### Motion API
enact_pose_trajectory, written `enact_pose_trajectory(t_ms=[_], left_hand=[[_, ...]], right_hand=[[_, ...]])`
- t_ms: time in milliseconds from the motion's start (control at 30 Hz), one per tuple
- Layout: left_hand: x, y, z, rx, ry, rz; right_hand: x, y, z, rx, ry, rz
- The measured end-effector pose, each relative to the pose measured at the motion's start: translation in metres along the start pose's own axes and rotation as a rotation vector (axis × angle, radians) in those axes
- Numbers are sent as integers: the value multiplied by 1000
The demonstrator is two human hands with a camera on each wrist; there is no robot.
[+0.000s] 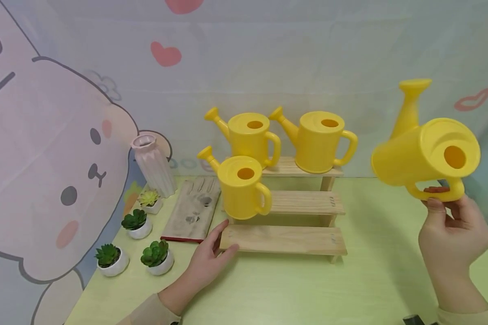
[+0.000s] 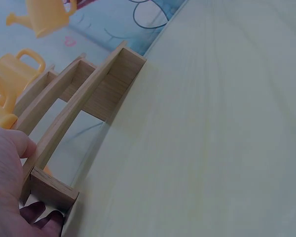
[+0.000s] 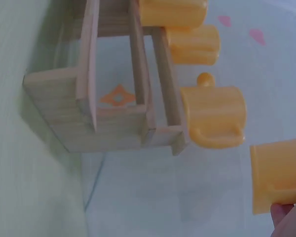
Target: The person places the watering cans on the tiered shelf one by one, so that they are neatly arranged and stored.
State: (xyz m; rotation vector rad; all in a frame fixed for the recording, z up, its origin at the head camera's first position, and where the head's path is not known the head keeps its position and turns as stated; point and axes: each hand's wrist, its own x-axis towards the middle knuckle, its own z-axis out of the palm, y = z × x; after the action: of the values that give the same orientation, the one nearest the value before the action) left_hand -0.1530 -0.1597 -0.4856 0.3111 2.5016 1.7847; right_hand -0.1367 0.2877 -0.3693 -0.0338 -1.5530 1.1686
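Observation:
My right hand (image 1: 455,237) pinches the handle of a yellow watering can (image 1: 402,160), holding it up in the air on the right, tilted with its spout upward. My left hand (image 1: 209,262) grips the left end of a three-step wooden stand (image 1: 282,239); in the left wrist view its thumb lies over the bottom step and its fingers curl below. On the stand's top step are two more cans, a left one (image 1: 244,140) and a right one (image 1: 319,144). Another watering can (image 1: 240,187) rests at the left of the middle step. All three have spouts pointing left.
Left of the stand lies a grey-white glove (image 1: 189,212) with a red cuff. Beyond it stands a pale ribbed vase (image 1: 154,169). Several small potted succulents (image 1: 158,257) sit at the table's left side. A printed cloth (image 1: 288,58) hangs behind the light green table (image 1: 293,293).

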Motion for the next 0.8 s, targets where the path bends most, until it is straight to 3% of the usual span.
enact_pose_trajectory(t_ms=[133, 267, 433, 800], left_hand=[[0, 0, 0, -16, 3, -13], [1, -1, 1, -25, 3, -14], [1, 1, 1, -21, 5, -4], [0, 2, 1, -35, -4, -2]], right_hand=[[-5, -28, 3, 199, 34, -28], [-15, -51, 8, 309, 16, -49], [-31, -56, 16, 403, -55, -104], [-61, -33, 22, 153, -357, -135]])
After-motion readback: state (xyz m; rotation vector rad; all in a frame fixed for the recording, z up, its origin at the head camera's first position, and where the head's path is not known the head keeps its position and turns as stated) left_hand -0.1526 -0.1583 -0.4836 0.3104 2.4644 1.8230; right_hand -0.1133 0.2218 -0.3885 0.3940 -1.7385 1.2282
